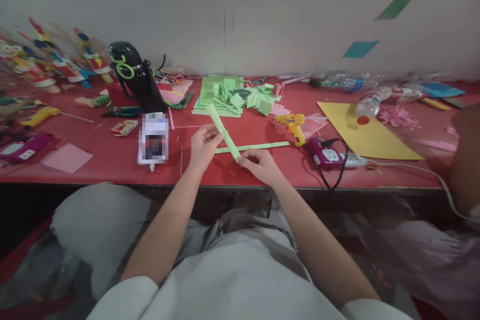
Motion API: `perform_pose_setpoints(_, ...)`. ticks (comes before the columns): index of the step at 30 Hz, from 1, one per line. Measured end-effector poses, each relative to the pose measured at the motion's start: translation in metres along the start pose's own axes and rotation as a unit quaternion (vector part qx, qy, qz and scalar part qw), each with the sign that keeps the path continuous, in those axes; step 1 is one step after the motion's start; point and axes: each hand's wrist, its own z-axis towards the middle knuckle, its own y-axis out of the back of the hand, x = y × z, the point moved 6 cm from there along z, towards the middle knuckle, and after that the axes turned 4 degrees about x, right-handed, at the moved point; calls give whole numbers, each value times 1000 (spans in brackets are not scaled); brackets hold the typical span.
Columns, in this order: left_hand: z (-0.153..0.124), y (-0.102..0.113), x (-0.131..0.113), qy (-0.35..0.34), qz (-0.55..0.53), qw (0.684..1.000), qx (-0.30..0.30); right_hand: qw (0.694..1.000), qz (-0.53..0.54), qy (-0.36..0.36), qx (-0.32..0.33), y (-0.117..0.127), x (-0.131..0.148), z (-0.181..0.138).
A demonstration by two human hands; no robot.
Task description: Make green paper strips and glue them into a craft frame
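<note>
A light green paper strip (229, 142) is held slantwise above the red tabletop, between my two hands. My left hand (205, 146) pinches it near its middle, and the strip's upper end sticks out beyond the fingers. At the lower end, my right hand (258, 164) has its thumb and fingers closed on the paper. Beneath, a second, narrower green strip (270, 145) lies flat on the table, partly hidden by the held strip and my hands. Behind my hands lies a heap of folded green paper pieces (240, 97).
To the right are a yellow glue gun (294, 125), a purple box (325, 153) with a black cord, a yellow sheet (375, 135) and plastic bottles (369, 105). A phone (153, 138) and a black flask (137, 77) stand left. People sit on both sides.
</note>
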Motion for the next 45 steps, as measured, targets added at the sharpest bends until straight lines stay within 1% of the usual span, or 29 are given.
perform_pose_setpoints(2, -1, -2, -5, -34, 26, 999, 20, 1000, 3, 5, 20, -3, 1, 0)
perform_pose_setpoints(4, -2, -2, -9, -64, 60, 995, 36, 1000, 18, 9, 23, -3, 2, 2)
perform_pose_setpoints(8, -3, -1, -11, -81, 113, 989, 54, 999, 32, 7, 15, -1, 2, 3)
perform_pose_setpoints(11, -3, 0, -11, -88, 102, 989, 62, 998, 53, 4, 15, -1, 1, 5)
perform_pose_setpoints(13, -2, 1, -10, -89, 74, 991, 65, 997, 72, 0, 4, 1, -2, 6)
perform_pose_setpoints(15, -1, 2, -7, -73, 28, 994, 70, 996, 83, -4, -15, 3, -4, 7)
perform_pose_setpoints(17, 1, 4, -4, -44, -8, 997, 62, 996, 82, -8, -38, 7, -6, 8)
perform_pose_setpoints(19, 2, 7, -1, -19, -11, 999, 40, 995, 78, -6, -61, 10, -7, 8)
perform_pose_setpoints(22, 2, 11, 0, -17, -3, 1000, 12, 994, 70, -1, -84, 14, -8, 7)
perform_pose_setpoints(24, 2, 9, 2, -6, -8, 1000, 21, 993, 66, 0, -95, 15, -10, 7)
perform_pose_setpoints(27, 1, 4, 6, 32, -2, 997, 67, 992, 61, -1, -110, 17, -14, 7)
perform_pose_setpoints(29, 0, 2, 5, 36, 1, 996, 75, 991, 61, -2, -118, 18, -16, 7)
perform_pose_setpoints(34, -2, 3, 1, 13, 13, 999, 36, 989, 64, -6, -132, 19, -19, 7)
perform_pose_setpoints(38, -2, 4, 0, 4, 32, 999, 21, 988, 72, -6, -134, 19, -19, 7)
perform_pose_setpoints(41, -2, 6, -2, -9, 55, 998, 7, 985, 101, -18, -136, 18, -21, 7)
perform_pose_setpoints(43, -2, 7, -3, -19, 64, 998, 0, 983, 123, -28, -131, 17, -21, 7)
perform_pose_setpoints(45, -2, 7, -4, -26, 62, 998, 0, 985, 121, -26, -124, 16, -18, 7)
